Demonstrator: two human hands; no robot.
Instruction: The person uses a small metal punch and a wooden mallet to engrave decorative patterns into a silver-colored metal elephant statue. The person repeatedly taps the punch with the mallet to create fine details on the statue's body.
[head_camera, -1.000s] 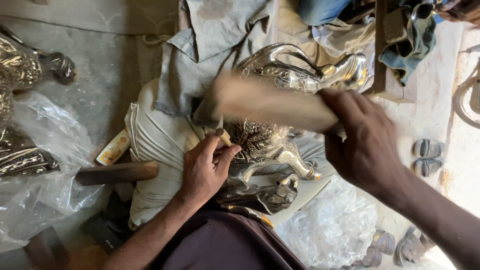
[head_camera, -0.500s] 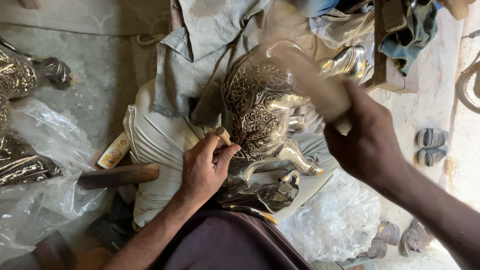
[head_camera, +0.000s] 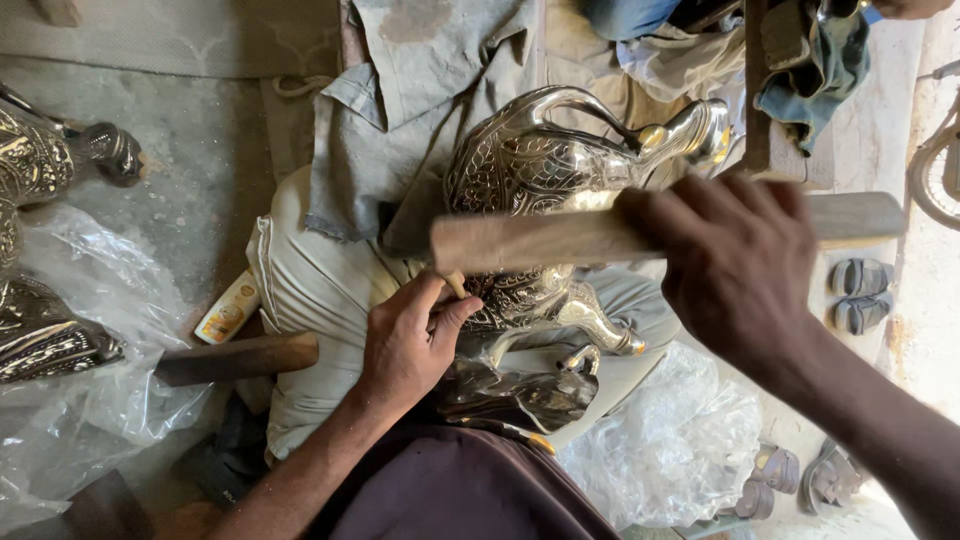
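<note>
Right hand (head_camera: 740, 275) grips a wooden mallet (head_camera: 560, 240) w/ fingers wrapped tight, over an embossed silver animal figure (head_camera: 540, 175) lying on a padded cushion (head_camera: 320, 290). Left hand (head_camera: 410, 345) pinches what's probably a small chisel (head_camera: 455, 283) against the metal.

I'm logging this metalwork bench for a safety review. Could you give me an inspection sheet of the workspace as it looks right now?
Surface: grey padded cushion on a concrete floor.
Job's things: engraved silver metal animal figure lying on the cushion; long wooden stick across it.
Clutter: clear plastic sheets, more engraved metal pieces, brown wooden block, small orange-and-white tube, grey cloth.
Grippers: left hand pinches a small tool against the figure; right hand grips the stick.
Cables: nothing seen.
Surroundings: grey sandals on the floor at right.
</note>
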